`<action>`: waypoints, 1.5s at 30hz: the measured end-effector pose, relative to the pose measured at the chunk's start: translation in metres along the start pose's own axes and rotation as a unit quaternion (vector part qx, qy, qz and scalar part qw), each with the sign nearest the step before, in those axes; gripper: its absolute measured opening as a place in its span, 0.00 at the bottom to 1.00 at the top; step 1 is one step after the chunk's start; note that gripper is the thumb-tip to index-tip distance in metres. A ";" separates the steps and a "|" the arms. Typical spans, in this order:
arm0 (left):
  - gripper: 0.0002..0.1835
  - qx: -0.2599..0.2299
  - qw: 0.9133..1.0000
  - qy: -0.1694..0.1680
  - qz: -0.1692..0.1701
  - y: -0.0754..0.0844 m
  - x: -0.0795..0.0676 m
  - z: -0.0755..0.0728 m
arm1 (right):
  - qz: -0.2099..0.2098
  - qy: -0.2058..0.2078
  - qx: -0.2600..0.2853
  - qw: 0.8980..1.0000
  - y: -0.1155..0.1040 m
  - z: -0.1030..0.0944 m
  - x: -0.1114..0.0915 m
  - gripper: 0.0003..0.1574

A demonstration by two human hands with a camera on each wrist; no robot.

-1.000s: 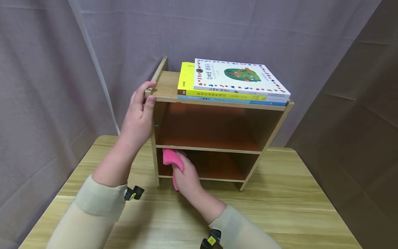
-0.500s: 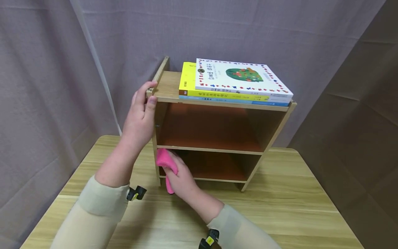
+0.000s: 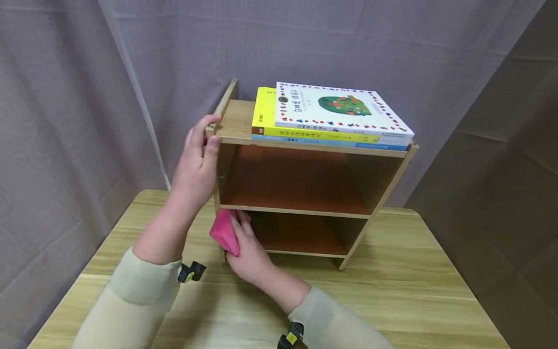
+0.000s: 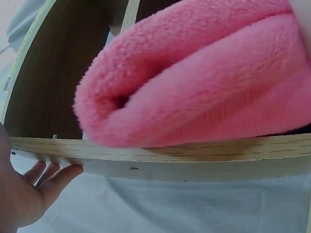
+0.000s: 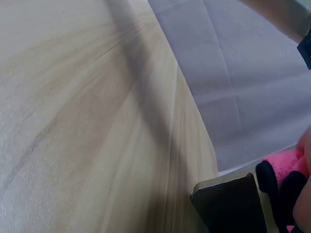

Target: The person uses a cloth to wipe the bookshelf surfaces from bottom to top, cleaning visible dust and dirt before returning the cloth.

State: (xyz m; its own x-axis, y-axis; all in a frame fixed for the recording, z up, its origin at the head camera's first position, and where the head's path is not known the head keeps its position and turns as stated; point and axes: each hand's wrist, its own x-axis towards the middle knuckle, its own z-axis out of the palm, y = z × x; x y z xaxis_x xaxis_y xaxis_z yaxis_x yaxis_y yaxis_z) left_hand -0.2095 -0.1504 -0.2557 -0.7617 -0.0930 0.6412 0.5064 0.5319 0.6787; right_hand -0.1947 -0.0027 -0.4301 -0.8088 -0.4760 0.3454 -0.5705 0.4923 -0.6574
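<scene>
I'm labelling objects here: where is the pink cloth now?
In the head view, left of centre, the pink cloth is held in the right hand at the front edge of the shelf unit's left side, just below the middle board.

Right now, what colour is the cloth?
Mostly pink; the cloth shows best in the left wrist view, its dark edging in the right wrist view.

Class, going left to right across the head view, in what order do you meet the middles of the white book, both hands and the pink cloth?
Left hand, pink cloth, right hand, white book.
</scene>
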 end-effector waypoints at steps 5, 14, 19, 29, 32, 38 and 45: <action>0.23 -0.001 1.000 0.001 0.000 0.001 -0.001 0.001 | -0.020 0.018 -0.036 0.999 0.002 -0.003 0.001 0.56; 0.23 -0.002 1.000 0.004 0.006 0.000 0.001 0.001 | -0.078 0.029 -0.118 0.990 0.012 -0.019 0.003 0.47; 0.23 0.000 1.000 0.007 0.008 -0.002 0.001 0.001 | -0.092 -0.012 -0.174 0.980 0.013 -0.027 0.004 0.50; 0.22 -0.005 1.000 0.007 0.012 -0.002 0.000 0.001 | -0.119 -0.068 -0.272 0.953 0.018 -0.036 0.006 0.46; 0.22 -0.004 1.000 0.007 0.010 -0.001 0.000 0.001 | -0.136 -0.067 -0.290 0.945 0.019 -0.038 0.007 0.43; 0.23 -0.001 1.000 0.007 0.009 -0.002 0.000 0.001 | -0.168 -0.071 -0.325 0.928 0.018 -0.038 0.011 0.38; 0.23 -0.008 1.000 0.003 0.009 -0.003 0.001 0.001 | -0.174 -0.105 -0.375 0.905 0.015 -0.040 0.012 0.38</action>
State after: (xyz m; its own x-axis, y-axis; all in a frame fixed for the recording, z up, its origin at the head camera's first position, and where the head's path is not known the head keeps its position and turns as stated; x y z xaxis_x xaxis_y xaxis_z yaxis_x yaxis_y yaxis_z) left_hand -0.2124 -0.1513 -0.2574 -0.7497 -0.0887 0.6558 0.5266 0.5201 0.6724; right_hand -0.2186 0.0282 -0.4092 -0.5618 -0.7863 0.2573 -0.7855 0.6045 0.1322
